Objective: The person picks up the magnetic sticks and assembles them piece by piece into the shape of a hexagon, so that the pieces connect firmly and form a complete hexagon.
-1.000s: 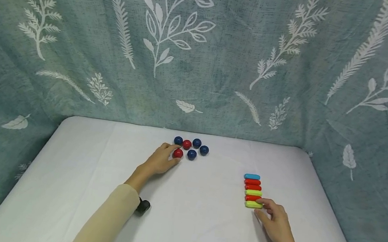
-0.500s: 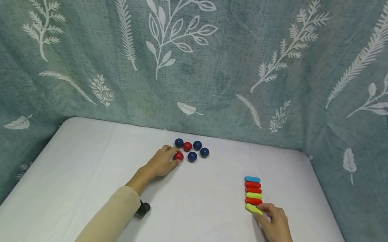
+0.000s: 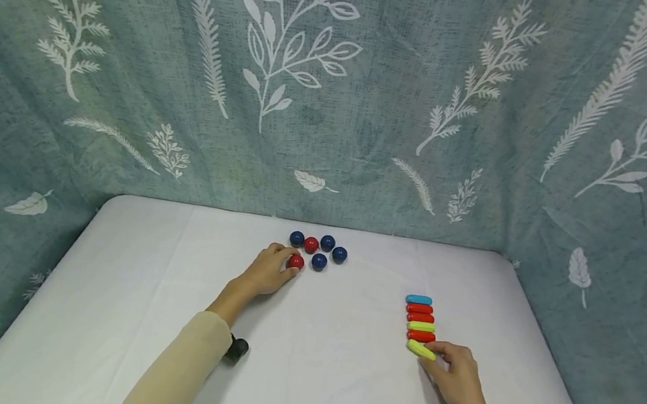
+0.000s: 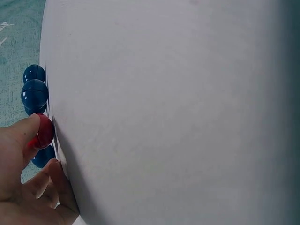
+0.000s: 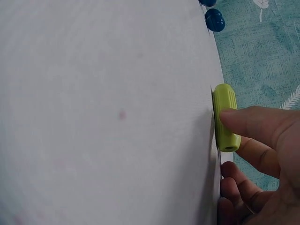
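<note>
In the head view my left hand (image 3: pixel 268 271) holds the nearest red ball (image 3: pixel 296 262) between thumb and fingers on the white cloth. The left wrist view shows the thumb (image 4: pixel 29 127) against this glossy ball (image 4: pixel 45 131). At the right, my right hand (image 3: pixel 456 378) pinches the end of a yellow-green ribbed stick (image 3: pixel 421 350). This stick lies slanted at the near end of a row of sticks. Its ribbed side and a small dark hole in its end show in the right wrist view, with my thumb (image 5: pixel 253 123) across it.
Beyond the left hand sit another red ball (image 3: pixel 311 245) and several dark blue balls (image 3: pixel 319 262). The stick row holds a blue stick (image 3: pixel 419 300), several red sticks (image 3: pixel 419 309) and a yellow-green stick (image 3: pixel 421 326). A leaf-patterned green curtain (image 3: pixel 368 133) hangs behind the table.
My right hand has taken hold of the nearest yellow-green stick and turned it aslant, its right end swung toward me. The left hand stays at the red ball.
</note>
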